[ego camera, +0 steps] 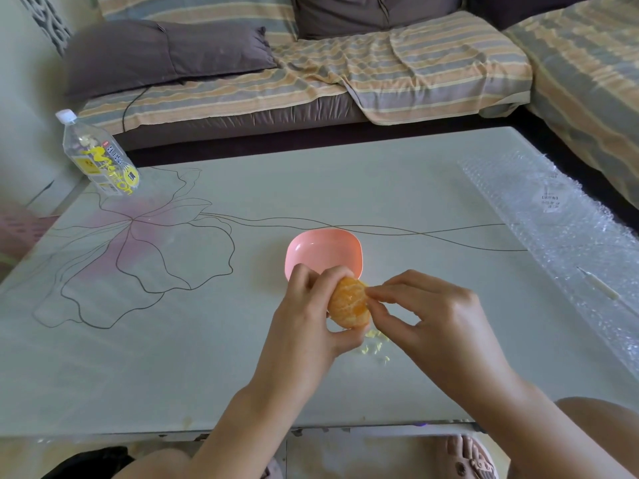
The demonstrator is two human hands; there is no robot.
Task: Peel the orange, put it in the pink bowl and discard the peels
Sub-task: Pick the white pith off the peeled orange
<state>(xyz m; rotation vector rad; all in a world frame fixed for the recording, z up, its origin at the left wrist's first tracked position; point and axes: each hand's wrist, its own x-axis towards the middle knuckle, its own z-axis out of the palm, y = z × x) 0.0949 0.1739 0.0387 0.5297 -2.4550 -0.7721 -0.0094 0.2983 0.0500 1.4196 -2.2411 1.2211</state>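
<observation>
Far left, bench (207,357) corner: clear plastic bottle (100,157) with a white cap and yellow label, standing on the edge of a line-drawn flower printed on the surface.

Centre: pink bowl (323,252), upright on the bench, just beyond the hands.

Left hand (307,316): fingers (301,276) curled over the far side and top of the orange (349,302), thumb hooked under its near side. Firm hold. The orange is lifted clear of the bench, in front of the bowl's near rim. The side facing the camera is bare flesh with white pith lines.

Right hand (439,316): thumb and forefinger pressed together at the orange's upper right edge, pinching something small there; too small to tell what. The other fingers are loosely bent beneath, beside the fruit.

Below the orange, on the bench: a scatter of pale yellow scraps (375,347).

Right edge of the bench: a sheet of bubble wrap (560,229), lying flat.
</observation>
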